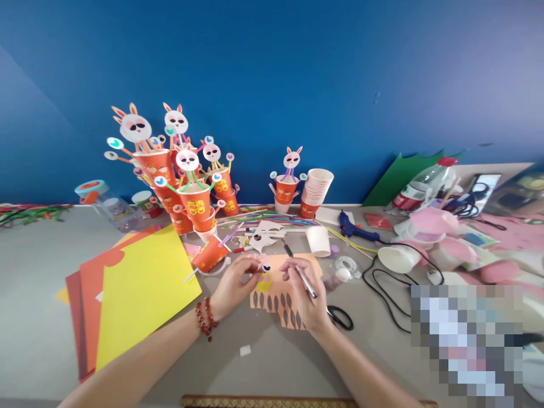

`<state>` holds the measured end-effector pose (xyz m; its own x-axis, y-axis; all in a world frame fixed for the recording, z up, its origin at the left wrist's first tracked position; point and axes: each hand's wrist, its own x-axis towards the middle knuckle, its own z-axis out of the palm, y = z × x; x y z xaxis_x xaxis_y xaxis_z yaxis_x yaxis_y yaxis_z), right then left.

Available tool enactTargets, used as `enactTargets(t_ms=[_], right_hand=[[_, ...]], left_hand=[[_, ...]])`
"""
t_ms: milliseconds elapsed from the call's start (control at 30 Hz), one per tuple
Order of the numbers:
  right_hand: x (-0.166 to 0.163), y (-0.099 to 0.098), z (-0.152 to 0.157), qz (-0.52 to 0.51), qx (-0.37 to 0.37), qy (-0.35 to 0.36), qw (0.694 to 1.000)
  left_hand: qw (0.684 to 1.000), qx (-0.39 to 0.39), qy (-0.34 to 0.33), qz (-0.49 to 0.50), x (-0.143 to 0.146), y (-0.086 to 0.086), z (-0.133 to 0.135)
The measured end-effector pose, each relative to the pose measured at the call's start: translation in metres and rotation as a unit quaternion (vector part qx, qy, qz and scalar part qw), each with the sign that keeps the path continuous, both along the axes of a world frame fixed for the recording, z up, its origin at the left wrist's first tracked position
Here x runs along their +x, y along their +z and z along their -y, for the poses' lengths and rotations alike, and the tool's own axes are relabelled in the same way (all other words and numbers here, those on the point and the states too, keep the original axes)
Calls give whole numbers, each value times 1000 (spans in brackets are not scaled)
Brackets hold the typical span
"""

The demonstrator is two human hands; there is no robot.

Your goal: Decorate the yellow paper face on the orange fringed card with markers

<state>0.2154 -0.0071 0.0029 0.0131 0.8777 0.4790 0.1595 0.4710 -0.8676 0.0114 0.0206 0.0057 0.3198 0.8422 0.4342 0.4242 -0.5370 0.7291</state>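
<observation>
Over the peach paper sheet [274,288] with dark leaf shapes, the left hand [240,280] pinches a small white paper disc [266,267], thumb and forefinger pressed together at its edge. The right hand [309,306], above the sheet's right side, curls round a slim pen [306,282]; its fingertips are bent near the disc. Beyond the sheet to the left, a red paper cup [193,198] bears a yellow double-happiness character; far right of it, a plastic bottle's [419,184] red label is too blurred to read.
</observation>
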Motion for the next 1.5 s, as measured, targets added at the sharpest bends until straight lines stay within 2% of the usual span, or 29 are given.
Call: enactTargets(t_ms=[167, 300, 400, 600, 767, 900, 1033, 1133, 1233, 1367, 1500], right_hand=[[4, 2, -7, -98, 35, -80, 991], [7, 2, -12, -107, 39, -115, 987], [8, 4, -14, -112, 43, -127, 985], [9, 7, -13, -125, 39, -126, 983], [8, 5, -11, -119, 0, -106, 987], [9, 6, -11, -84, -25, -96, 991], [9, 9, -9, -65, -47, -79, 994], [6, 7, -7, -74, -81, -41, 993], [1, 2, -7, -95, -115, -9, 989], [-6, -6, -9, -102, -167, 22, 980], [-8, -15, -10, -55, -180, 45, 981]], left_hand=[[999, 15, -32, -36, 32, 7, -40], [996, 24, -47, -73, 66, 3, -75], [990, 31, -70, -116, 82, -1, -89], [978, 64, -63, -186, 82, -4, -95], [977, 94, -39, -185, 71, -1, -97], [983, 105, -16, -149, 48, 7, -88], [985, 101, -26, -135, 12, 14, -51], [983, 92, -55, -150, -11, 10, -18], [978, 89, -74, -171, -27, 2, 4], [977, 73, -74, -185, -36, -7, 11], [977, 68, -85, -181, -38, -9, 10]])
